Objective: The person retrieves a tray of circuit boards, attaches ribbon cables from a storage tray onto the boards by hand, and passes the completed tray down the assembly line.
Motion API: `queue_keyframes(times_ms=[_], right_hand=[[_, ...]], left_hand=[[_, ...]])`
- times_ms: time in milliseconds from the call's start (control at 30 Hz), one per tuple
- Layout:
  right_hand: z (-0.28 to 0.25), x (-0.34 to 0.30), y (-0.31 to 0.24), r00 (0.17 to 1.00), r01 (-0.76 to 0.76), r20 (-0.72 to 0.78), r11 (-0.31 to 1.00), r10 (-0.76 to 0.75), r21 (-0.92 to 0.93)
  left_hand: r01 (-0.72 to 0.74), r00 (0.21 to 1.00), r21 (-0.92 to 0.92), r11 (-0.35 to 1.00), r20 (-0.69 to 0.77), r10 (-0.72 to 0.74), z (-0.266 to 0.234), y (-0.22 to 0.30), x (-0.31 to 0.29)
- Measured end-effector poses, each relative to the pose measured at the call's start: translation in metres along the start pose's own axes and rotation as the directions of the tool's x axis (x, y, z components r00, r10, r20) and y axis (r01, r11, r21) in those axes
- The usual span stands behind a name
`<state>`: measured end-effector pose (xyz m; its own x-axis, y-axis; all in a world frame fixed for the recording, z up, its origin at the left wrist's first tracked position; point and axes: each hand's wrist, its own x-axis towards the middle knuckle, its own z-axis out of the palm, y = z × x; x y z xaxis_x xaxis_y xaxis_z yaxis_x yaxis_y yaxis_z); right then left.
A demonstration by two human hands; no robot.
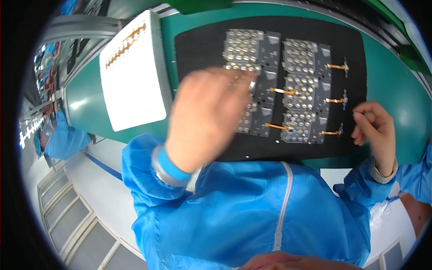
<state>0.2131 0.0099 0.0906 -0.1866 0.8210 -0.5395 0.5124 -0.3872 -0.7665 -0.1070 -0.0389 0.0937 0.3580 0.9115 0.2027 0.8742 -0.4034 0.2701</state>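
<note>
While the black mat [198,40] fills the green bench w/ two dark circuit panels [310,90] side by side, long axes running away from the body, the left hand [204,114] is blurred right over the left panel [252,49]. Fingers look curled, can't tell if it's gripping anything tbh. Right hand [375,126] sits loosely curled, holding nothing, just right of the small orange flex strips [335,100], so it's nearer those.

Bare black mat [198,49] lies open left of the 2 circuit panels [276,85], while the left hand [207,114] covers the left panel's near half, the right hand [375,126] blocks the mat's right edge, and a white tray [132,85] bounds the left.
</note>
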Motion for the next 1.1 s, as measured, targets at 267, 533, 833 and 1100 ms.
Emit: queue_keyframes(times_ms=[267,533,833,1100], right_hand=[[0.021,0.007,-0.026,0.986,0.166,-0.023,0.985,-0.165,0.046],[0.024,0.006,-0.038,0.987,0.16,-0.027,0.986,-0.159,0.035],[0.041,0.017,-0.06,0.948,0.318,-0.015,0.948,-0.319,-0.031],[0.108,0.05,-0.079,0.484,0.874,0.168,0.463,-0.859,-0.149]], left_hand=[[0.269,0.949,0.26,0.927,-0.236,-0.209,-0.058,-0.154,-0.032],[0.155,0.975,0.176,0.972,-0.184,-0.122,-0.042,-0.185,0.002],[0.141,0.928,0.229,0.963,-0.369,-0.048,-0.062,-0.122,0.003],[-0.357,0.88,-0.137,0.924,-0.381,0.284,-0.009,-0.01,0.04]])
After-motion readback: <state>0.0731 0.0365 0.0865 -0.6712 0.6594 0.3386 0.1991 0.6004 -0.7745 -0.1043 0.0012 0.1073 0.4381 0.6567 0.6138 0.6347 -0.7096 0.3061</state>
